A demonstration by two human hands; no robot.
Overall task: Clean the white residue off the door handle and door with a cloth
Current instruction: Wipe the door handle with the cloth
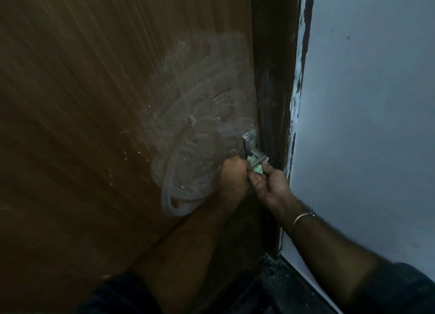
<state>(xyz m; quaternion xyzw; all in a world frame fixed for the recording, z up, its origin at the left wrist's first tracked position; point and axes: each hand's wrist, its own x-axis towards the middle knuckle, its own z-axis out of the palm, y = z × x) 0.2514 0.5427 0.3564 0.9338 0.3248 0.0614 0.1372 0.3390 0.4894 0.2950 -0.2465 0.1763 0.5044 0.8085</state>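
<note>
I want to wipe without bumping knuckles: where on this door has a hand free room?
Free: the door panel left of and above the white residue. Crowded: the door handle, where left hand, right hand and cloth bunch against the dark frame.

Pale blue-grey wall right of the fingers, dark door frame with chipped white paint just beside them, thin metal bangle below

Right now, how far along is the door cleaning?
Nothing looks finished. In hand: both the left hand and right hand work a green cloth around the handle. Left: white residue is smeared in broad swirls over the door.
</note>
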